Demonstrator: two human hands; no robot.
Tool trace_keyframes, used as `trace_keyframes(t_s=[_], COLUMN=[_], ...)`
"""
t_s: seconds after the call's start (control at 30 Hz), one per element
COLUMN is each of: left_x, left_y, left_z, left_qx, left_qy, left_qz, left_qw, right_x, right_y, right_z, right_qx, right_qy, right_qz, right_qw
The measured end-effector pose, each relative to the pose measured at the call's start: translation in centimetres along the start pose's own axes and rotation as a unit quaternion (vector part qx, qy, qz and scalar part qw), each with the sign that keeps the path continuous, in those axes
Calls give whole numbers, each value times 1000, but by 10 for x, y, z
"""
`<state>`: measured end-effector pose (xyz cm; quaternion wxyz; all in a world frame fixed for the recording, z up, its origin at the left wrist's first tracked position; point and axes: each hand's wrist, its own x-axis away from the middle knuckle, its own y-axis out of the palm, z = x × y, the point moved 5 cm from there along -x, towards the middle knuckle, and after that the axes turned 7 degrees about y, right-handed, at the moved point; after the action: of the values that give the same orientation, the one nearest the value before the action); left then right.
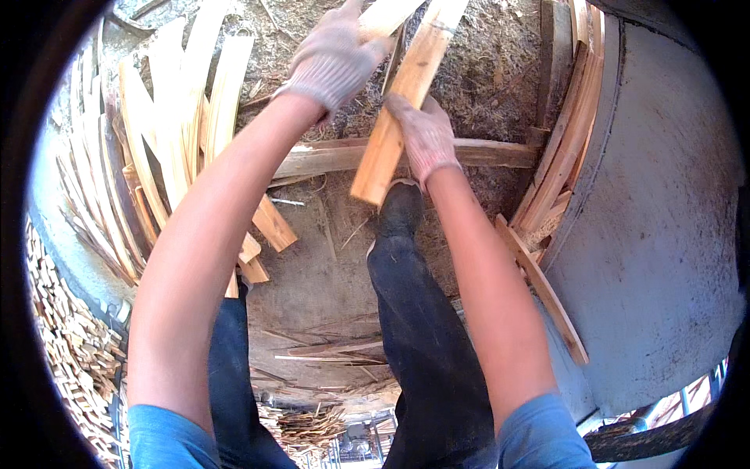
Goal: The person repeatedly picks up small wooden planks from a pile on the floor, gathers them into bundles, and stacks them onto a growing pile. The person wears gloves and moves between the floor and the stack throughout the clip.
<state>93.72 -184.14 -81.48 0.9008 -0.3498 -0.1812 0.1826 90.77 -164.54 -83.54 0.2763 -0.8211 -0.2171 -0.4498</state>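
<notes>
Both my hands wear pale knitted work gloves. My right hand (pixel 426 134) is closed around the lower part of a wooden plank (pixel 416 74), thumb on its upper face. The plank slants up and away to the right, and its near end hangs above my dark boot (pixel 402 209). Farther off and to the left, my left hand (pixel 334 62) is closed at the near end of a second, paler board (pixel 388 17). That board runs out of the top of the view. Part of the left fingers is hidden and slightly blurred.
Long pale planks (pixel 191 94) lean in a bunch at the left. A wooden crosspiece (pixel 332 158) spans the dirty floor ahead. More strips (pixel 566 148) stand along a grey metal panel (pixel 656 195) at the right, with a loose slat (pixel 547 293) below. Small wood pieces (pixel 74 344) are heaped lower left.
</notes>
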Motion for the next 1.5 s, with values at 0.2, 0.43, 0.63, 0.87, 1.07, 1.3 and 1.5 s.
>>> trace_keyframes(t_s=[0.2, 0.43, 0.63, 0.87, 1.07, 1.3, 1.5], left_x=[11, 230, 319, 387, 379, 348, 327], left_y=[36, -3, -74, -112, -119, -75, -41], left_z=[-7, 32, 18, -38, -41, 36, 102], left_qx=[217, 334, 363, 339, 228, 293, 354], left_qy=[-164, -357, -429, -458, -495, -431, -441], left_qz=[-105, -142, -94, -12, 118, -40, -211], left_qw=[957, 861, 822, 821, 830, 852, 798], right_x=[48, 88, 156, 184, 116, 124, 183], right_y=[-38, -15, 70, 119, -52, -358, -273], right_z=[30, 57, 69, 23, 55, 200, 144], right_qx=[-81, -208, -133, 33, 418, 655, 502], right_qy=[26, 67, 98, -2, -137, 205, 246], right_qz=[77, 51, 22, -141, 61, 175, -126], right_qw=[993, 974, 986, 990, 896, 706, 820])
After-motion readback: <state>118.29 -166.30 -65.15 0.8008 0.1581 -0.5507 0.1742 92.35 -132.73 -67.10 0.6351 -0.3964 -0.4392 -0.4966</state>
